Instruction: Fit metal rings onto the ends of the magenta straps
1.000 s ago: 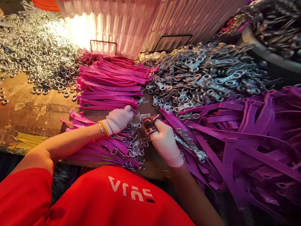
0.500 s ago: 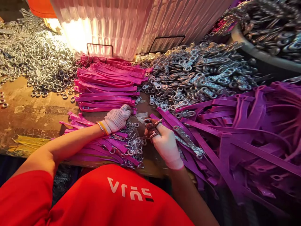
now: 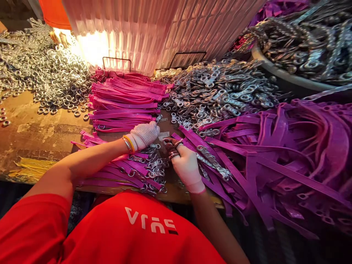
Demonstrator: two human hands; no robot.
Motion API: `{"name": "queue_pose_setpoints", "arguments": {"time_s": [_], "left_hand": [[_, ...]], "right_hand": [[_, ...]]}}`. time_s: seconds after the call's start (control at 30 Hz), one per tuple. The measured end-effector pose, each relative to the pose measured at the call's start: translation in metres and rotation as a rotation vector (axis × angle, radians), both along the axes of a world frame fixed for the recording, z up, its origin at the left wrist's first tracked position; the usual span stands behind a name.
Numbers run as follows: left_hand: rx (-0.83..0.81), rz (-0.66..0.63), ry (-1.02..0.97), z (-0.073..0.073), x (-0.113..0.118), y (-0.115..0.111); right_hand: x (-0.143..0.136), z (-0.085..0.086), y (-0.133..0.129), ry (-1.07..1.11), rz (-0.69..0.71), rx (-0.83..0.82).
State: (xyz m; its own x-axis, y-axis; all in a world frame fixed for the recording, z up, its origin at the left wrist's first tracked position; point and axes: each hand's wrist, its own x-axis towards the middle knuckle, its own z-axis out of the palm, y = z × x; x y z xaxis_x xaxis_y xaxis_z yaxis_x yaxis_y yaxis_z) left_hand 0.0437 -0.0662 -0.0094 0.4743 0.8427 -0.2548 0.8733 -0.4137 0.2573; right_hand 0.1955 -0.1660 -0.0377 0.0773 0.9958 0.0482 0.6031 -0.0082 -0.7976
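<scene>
My left hand [image 3: 145, 135], in a dotted white glove, is closed at the right end of the stacked pink straps [image 3: 125, 106]; its fingertips and anything in them are hidden. My right hand [image 3: 184, 163] wears a pale glove with dark wrapping on the fingers. It is closed just right of my left hand, and what it pinches is too small to make out. Below my left forearm lie purple straps [image 3: 110, 175] with metal links [image 3: 155, 167] at their right ends. A metal link strip [image 3: 213, 161] lies right of my right hand on loose purple straps [image 3: 264, 154].
Small metal rings [image 3: 60, 80] are heaped at the left. Metal links [image 3: 220, 91] form a pile behind my right hand. A round tub [image 3: 288, 75] full of links stands at the back right. Ribbed translucent panels [image 3: 143, 33] rise behind the pink straps. Yellow strips [image 3: 30, 168] lie front left.
My left hand has moved slightly right, over the spot between the straps and my right hand. My right hand has shifted a little left in view, as have the tub and link pile.
</scene>
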Motion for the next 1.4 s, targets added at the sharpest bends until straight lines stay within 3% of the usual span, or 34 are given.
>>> {"name": "queue_pose_setpoints", "arguments": {"time_s": [0.1, 0.17, 0.27, 0.33, 0.43, 0.57, 0.7, 0.8, 1.0, 1.17, 1.23, 1.33, 1.4], "left_hand": [[0.072, -0.058, -0.085, 0.018, -0.02, -0.004], [0.052, -0.007, -0.224, 0.031, -0.041, -0.012], [-0.234, 0.181, -0.587, 0.041, -0.071, -0.035], [-0.492, 0.358, -0.849, 0.039, -0.082, -0.053], [-0.705, 0.575, -1.12, 0.03, -0.085, -0.078], [-0.946, 0.669, -1.246, 0.019, -0.084, -0.091], [-1.062, 0.758, -1.357, 0.015, -0.092, -0.087], [-0.966, 0.736, -1.308, 0.015, -0.099, -0.087], [-0.685, 0.594, -1.023, 0.024, -0.1, -0.092], [-0.661, 0.472, -0.972, 0.03, -0.102, -0.089], [-0.518, 0.382, -0.885, 0.029, -0.102, -0.086], [-0.168, 0.215, -0.648, 0.025, -0.101, -0.081], [-0.044, 0.155, -0.536, 0.023, -0.101, -0.078]], "right_hand": [[0.001, 0.01, 0.0, -0.004, 0.036, 0.075], [-0.004, 0.019, 0.0, 0.027, 0.105, 0.132], [-0.023, 0.03, 0.003, 0.046, 0.228, 0.187], [-0.04, 0.031, 0.004, 0.004, 0.261, 0.221], [-0.065, 0.024, 0.005, -0.143, 0.231, 0.251], [-0.078, 0.018, 0.004, -0.282, 0.234, 0.211], [-0.069, 0.028, 0.004, -0.184, 0.343, 0.177], [-0.064, 0.04, 0.006, -0.257, 0.446, 0.133], [-0.077, 0.055, 0.001, -0.791, 0.535, 0.164], [-0.081, 0.065, -0.002, -0.907, 0.573, 0.23], [-0.079, 0.07, 0.002, -0.918, 0.625, 0.213], [-0.073, 0.074, 0.012, -0.872, 0.674, 0.179], [-0.069, 0.073, 0.019, -0.822, 0.676, 0.15]]}}
